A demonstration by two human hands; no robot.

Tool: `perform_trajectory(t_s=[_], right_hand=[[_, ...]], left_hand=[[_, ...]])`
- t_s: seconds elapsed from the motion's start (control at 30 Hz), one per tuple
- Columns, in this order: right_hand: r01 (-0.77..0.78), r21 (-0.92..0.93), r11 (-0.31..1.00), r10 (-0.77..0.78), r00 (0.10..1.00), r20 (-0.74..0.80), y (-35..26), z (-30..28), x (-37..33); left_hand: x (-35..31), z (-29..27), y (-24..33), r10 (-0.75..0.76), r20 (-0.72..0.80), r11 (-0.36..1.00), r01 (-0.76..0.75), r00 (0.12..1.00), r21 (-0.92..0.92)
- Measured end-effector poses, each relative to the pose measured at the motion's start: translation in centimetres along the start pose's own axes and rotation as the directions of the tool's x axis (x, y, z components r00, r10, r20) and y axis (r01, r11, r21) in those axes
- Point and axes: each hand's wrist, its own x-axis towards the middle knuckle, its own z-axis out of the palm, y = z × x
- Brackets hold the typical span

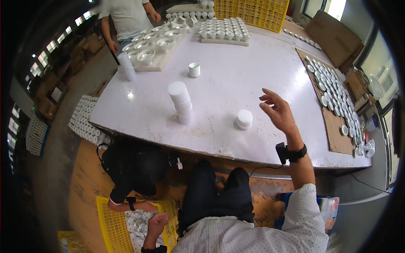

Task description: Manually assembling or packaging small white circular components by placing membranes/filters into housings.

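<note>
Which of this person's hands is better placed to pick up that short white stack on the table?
Probably the right hand: it hovers open just beside the short white stack, while the left hand is down at the yellow crate.

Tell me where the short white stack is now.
In the head view the short white stack stands on the white table near its front edge, just left of the open right hand and right of the tall stack.

Short white stack (244, 119) upright on table
</note>
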Motion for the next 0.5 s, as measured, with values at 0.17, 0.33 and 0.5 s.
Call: perform_trajectory(t_s=[0.17,0.33,0.5], right_hand=[[0.031,0.047,0.998,-0.032,0.999,0.007,0.0,-3.2,3.1],[-0.102,0.094,0.99,0.099,0.994,0.038,5.6,-4.4,3.8],[-0.243,0.096,0.965,0.225,0.959,0.172,10.5,-3.4,-0.3]], left_hand=[[0.6,5.2,6.2,0.074,0.228,0.994,-0.052,0.971,-0.1],[3.1,9.7,9.2,0.055,0.405,0.996,-0.021,0.913,-0.089],[5.4,11.5,12.5,0.068,0.41,0.997,-0.074,0.91,-0.001]])
